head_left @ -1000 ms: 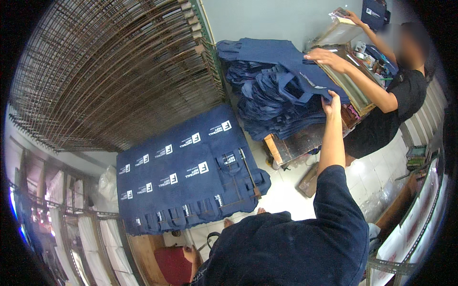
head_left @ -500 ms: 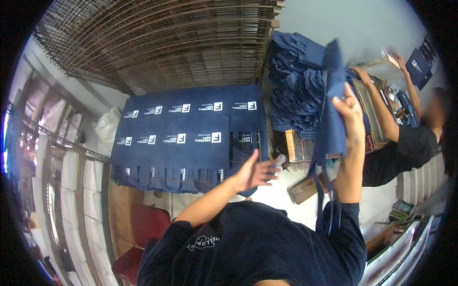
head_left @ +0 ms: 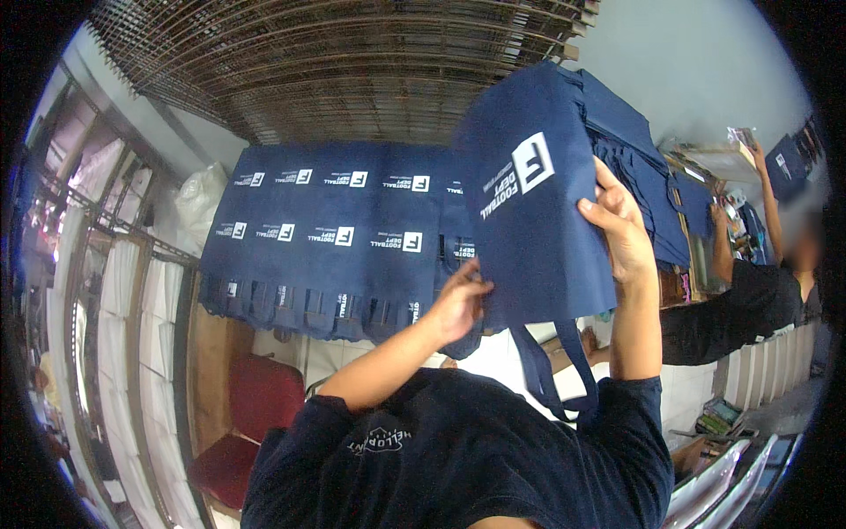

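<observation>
I hold a navy tote bag with a white printed logo up in front of me, flat side facing me. My right hand grips its right edge. My left hand is closed on its lower left corner. The bag's long handles hang down between my arms. Behind it, rows of identical navy bags lie overlapped on a flat surface. A tall stack of folded navy bags rises behind my right hand.
A co-worker in a black shirt stands at the right, arms raised at a cluttered table. Wooden slatted racks fill the top. A red seat sits lower left, near white stacks and a white plastic sack.
My right hand pulled one bag off the stack and brought it in front of me. My left hand came up and took hold of its lower corner.
</observation>
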Action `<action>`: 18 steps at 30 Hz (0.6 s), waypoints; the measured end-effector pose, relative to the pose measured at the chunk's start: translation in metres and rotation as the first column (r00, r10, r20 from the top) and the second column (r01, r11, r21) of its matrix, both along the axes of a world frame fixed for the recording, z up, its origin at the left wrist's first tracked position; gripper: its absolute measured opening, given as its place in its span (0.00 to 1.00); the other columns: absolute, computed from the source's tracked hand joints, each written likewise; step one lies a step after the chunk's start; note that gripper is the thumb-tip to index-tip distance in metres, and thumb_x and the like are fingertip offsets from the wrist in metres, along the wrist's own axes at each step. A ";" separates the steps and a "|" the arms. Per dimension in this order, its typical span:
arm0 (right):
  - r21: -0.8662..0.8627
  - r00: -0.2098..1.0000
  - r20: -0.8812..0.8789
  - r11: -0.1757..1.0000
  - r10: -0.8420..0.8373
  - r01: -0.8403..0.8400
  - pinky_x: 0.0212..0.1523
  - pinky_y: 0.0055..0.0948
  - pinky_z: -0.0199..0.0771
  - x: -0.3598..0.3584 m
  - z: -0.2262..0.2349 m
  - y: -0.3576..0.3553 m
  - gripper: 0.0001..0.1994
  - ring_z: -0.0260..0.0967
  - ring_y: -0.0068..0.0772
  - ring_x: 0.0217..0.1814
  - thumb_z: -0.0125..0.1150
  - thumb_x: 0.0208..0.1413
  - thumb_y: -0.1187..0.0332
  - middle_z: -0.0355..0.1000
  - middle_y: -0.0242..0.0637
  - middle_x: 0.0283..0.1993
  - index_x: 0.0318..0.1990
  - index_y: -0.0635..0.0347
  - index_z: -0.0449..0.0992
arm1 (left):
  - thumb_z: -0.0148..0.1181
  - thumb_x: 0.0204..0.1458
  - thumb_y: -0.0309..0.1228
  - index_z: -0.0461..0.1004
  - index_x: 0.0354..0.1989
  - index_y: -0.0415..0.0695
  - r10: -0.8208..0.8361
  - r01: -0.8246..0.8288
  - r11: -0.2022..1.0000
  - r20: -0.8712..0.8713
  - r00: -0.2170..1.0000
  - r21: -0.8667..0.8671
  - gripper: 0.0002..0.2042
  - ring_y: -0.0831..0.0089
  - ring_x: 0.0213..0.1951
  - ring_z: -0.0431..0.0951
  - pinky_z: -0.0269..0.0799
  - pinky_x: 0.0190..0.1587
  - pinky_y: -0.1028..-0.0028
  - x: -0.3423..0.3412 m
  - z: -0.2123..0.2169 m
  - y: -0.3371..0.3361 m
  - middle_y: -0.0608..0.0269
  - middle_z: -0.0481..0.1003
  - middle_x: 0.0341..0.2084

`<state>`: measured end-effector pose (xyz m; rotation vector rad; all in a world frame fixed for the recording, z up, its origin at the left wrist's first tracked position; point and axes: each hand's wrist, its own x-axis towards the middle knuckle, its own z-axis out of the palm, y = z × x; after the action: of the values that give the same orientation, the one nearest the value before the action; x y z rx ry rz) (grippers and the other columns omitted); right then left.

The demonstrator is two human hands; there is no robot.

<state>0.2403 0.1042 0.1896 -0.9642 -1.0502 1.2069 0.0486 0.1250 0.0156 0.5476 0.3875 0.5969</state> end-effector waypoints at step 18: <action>-0.212 0.719 0.602 0.800 -0.346 0.562 0.62 0.31 0.50 0.025 -0.440 -0.020 0.31 0.54 0.41 0.63 0.47 0.39 0.85 0.58 0.52 0.58 0.57 0.70 0.55 | 0.52 0.42 0.22 0.55 0.60 0.44 0.499 0.168 0.787 -0.772 0.394 0.594 0.31 0.56 0.49 0.71 0.67 0.50 0.68 -0.040 -0.251 0.060 0.43 0.70 0.46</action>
<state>0.2653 0.0843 -0.2506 -1.8423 -0.9121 0.7225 0.0090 0.1852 -0.2357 1.5077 1.3902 0.5712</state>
